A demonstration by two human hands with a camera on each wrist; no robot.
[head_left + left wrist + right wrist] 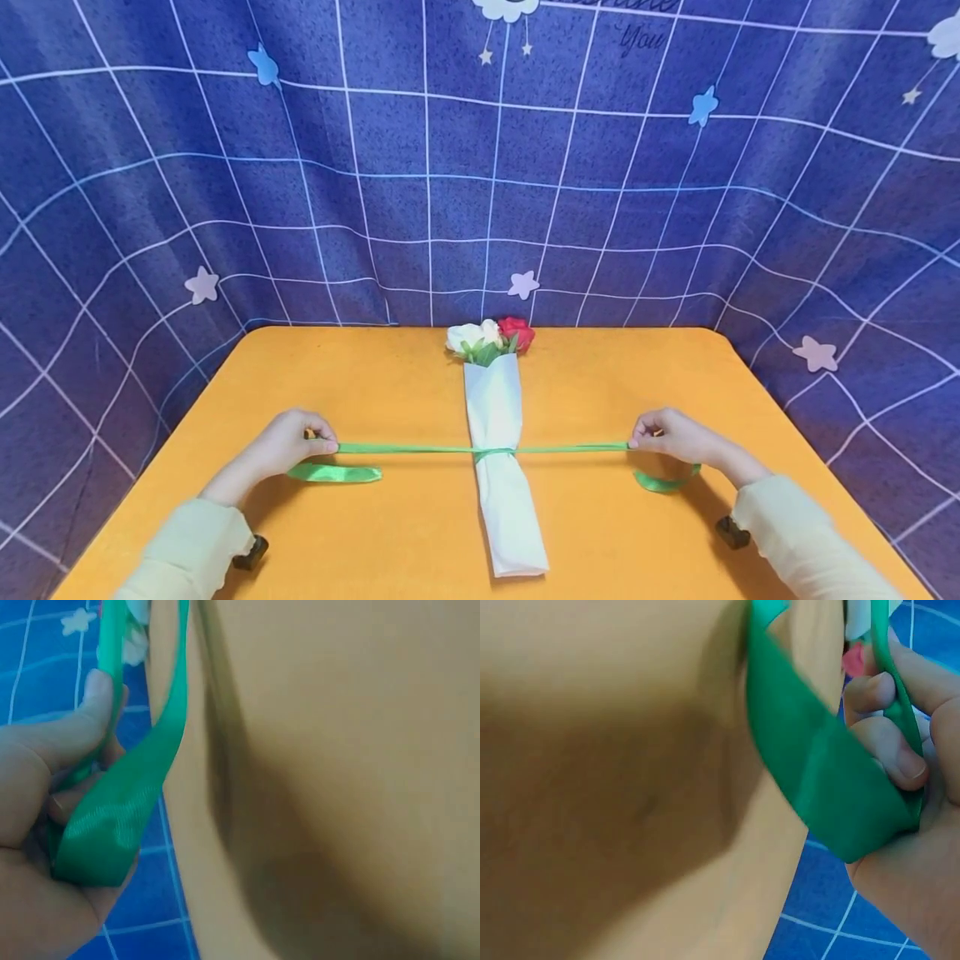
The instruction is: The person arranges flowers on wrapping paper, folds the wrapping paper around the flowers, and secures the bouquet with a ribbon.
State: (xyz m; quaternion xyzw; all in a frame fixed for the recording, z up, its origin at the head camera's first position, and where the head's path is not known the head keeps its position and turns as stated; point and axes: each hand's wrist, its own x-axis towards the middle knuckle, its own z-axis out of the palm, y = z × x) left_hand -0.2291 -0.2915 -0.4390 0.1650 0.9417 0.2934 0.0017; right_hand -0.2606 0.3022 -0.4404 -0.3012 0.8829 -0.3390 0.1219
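A bouquet wrapped in white paper point(504, 508) lies on the table, with white flowers point(468, 336) and a red flower point(517, 333) at its far end. Round its middle runs a green ribbon point(420, 448), drawn straight out to both sides. My left hand point(296, 437) pinches the ribbon left of the bouquet, and a loose tail loops below the fingers in the left wrist view. On the other side my right hand point(675, 437) pinches the opposite length. Its tail point(810, 765) hangs in a broad loop from the curled fingers.
The orange table point(375, 533) carries the bouquet near its centre. Behind and at both sides hangs a blue curtain point(390, 200) with white grid lines and stars. Dark wrist devices point(251, 552) show under both pale sleeves point(195, 546).
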